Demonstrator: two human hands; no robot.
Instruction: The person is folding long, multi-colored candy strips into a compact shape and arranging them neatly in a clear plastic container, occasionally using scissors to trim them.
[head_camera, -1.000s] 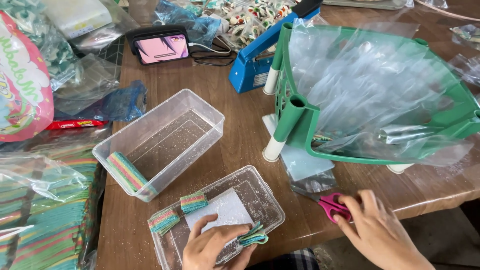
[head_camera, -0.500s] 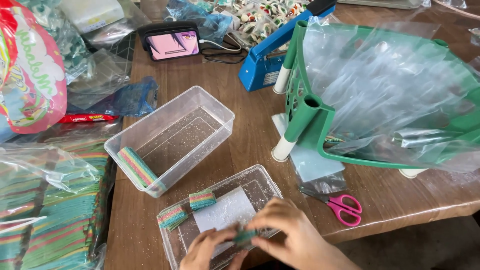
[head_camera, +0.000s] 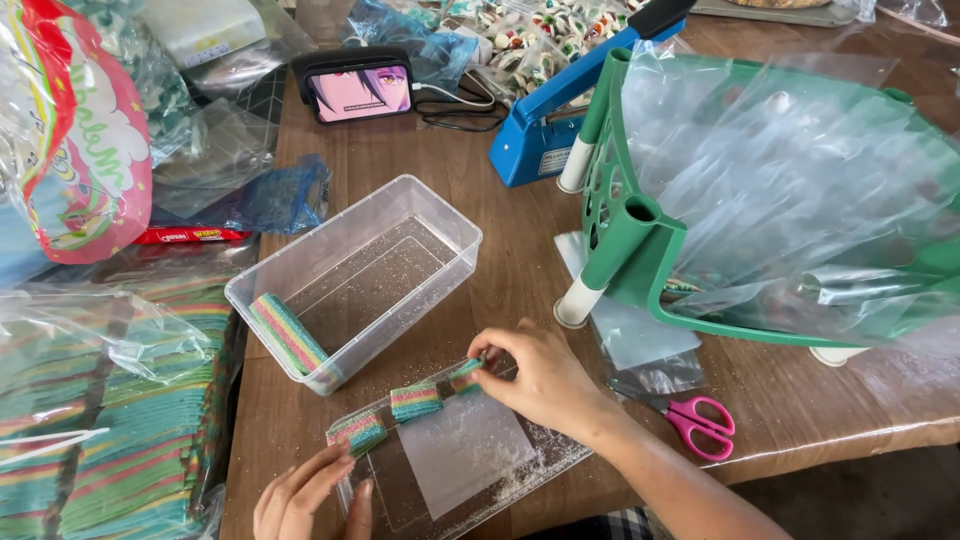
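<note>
1. Three short rolls of rainbow-striped candy sit along the far rim of a shallow clear tray (head_camera: 560, 465), which lies on the wooden table (head_camera: 400, 170) right under both hands.
2. The right hand (head_camera: 545, 380) pinches the rightmost candy roll (head_camera: 466, 375) between thumb and fingertips, closed snugly on it at the tray's upper corner.
3. Just left of that grip stands the middle candy roll (head_camera: 416, 401), untouched.
4. The left hand (head_camera: 305, 495) rests at the tray's near-left corner, fingers loosely extended and holding nothing; its fingertips reach up to the leftmost candy roll (head_camera: 357, 433) (whether they actually touch it is hard to tell).
5. A frosted plastic sheet (head_camera: 465, 450) lies flat in the tray, below the right hand's grip, with sugar grains scattered around it.
6. Beyond the hands sits a deeper clear tub (head_camera: 400, 215), a long rainbow candy strip (head_camera: 288, 335) leaning inside its near-left corner.
7. To the right of the gripping hand lie pink-handled scissors (head_camera: 700, 422), near a green basket (head_camera: 640, 250) lined with clear plastic.
</note>
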